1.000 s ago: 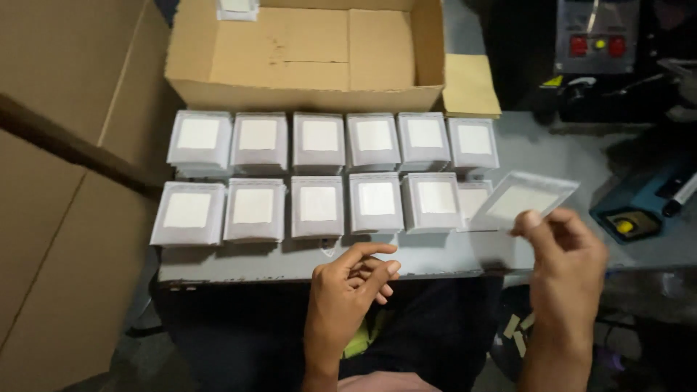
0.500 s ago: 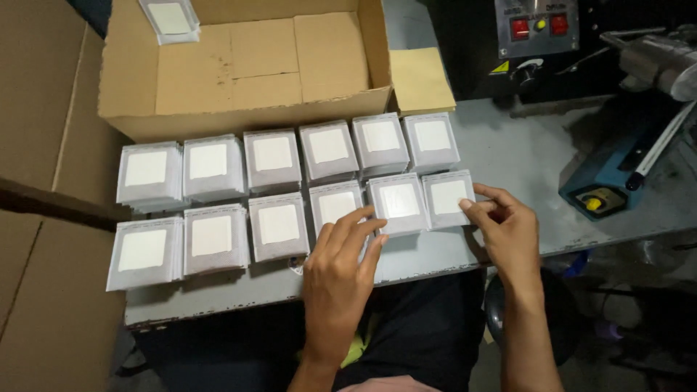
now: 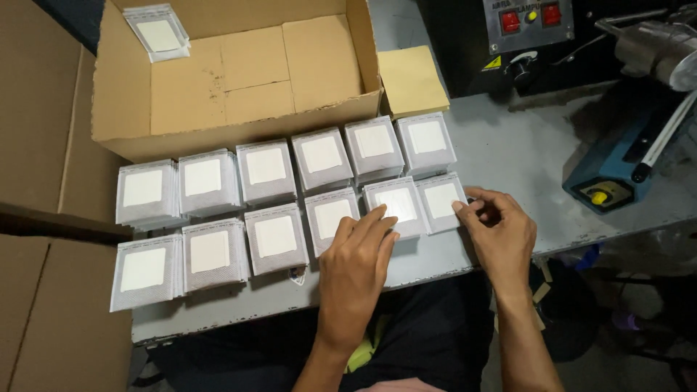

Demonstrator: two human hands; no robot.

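An open cardboard box (image 3: 239, 80) sits at twelve o'clock on the grey table (image 3: 508, 156) above two rows of white packet stacks (image 3: 276, 189), where the flat, open left hand (image 3: 356, 265) rests on the front row and the right hand (image 3: 501, 232), fingers loosely open, touches the rightmost packet (image 3: 441, 201) at three o'clock.

Left hand (image 3: 358, 250) flat, palm down, fingers together and stretched forward, forearm coming up from the near edge. Right hand (image 3: 499, 231) palm down just beside it, fingers curled, fingertips (image 3: 459, 207) pointing left, forearm bare.
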